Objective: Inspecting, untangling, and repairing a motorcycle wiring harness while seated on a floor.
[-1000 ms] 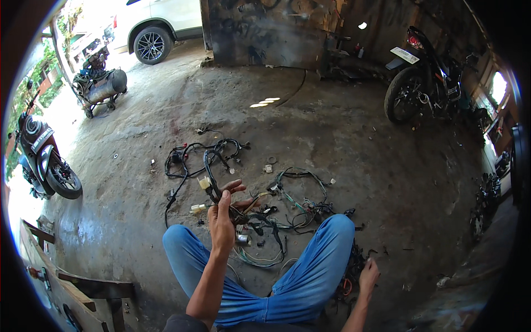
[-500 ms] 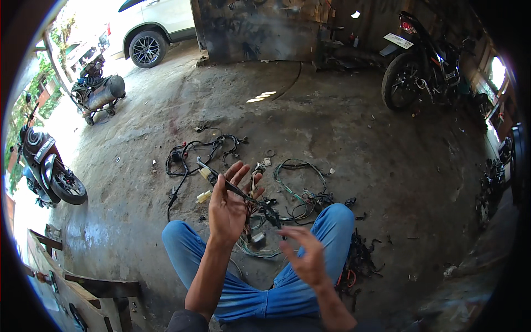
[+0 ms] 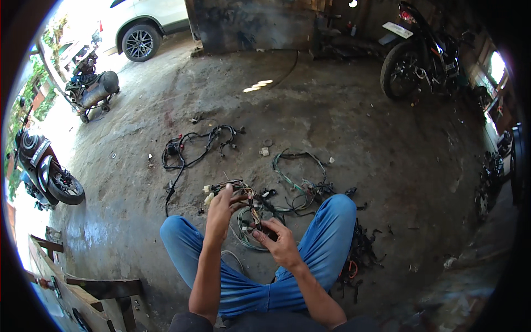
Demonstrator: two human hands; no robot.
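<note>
Between my knees, a wiring harness (image 3: pixel 254 208) of brown, white and black wires is held up off the floor. My left hand (image 3: pixel 219 213) is closed round its upper part, where pale plastic connectors (image 3: pixel 208 197) stick out to the left. Lower down, my right hand (image 3: pixel 281 242) pinches the bundle between thumb and fingers. Beneath and beyond the hands lie loops of green wire (image 3: pixel 275 166), and it is hard to tell which strands belong to the held bundle.
A black wiring harness (image 3: pixel 191 165) lies on the floor ahead to the left. Dark wire scraps (image 3: pixel 362 252) are heaped beside my right knee. Motorbikes (image 3: pixel 55 177) stand left and far right (image 3: pixel 406 72), with an air compressor (image 3: pixel 99 88) and a white car (image 3: pixel 166 16) at the back left.
Both hands have come closer together and lower on the harness. My right hand, blurred and apart before, now pinches the bundle. The dark stretch of wire no longer slants across my left palm.
</note>
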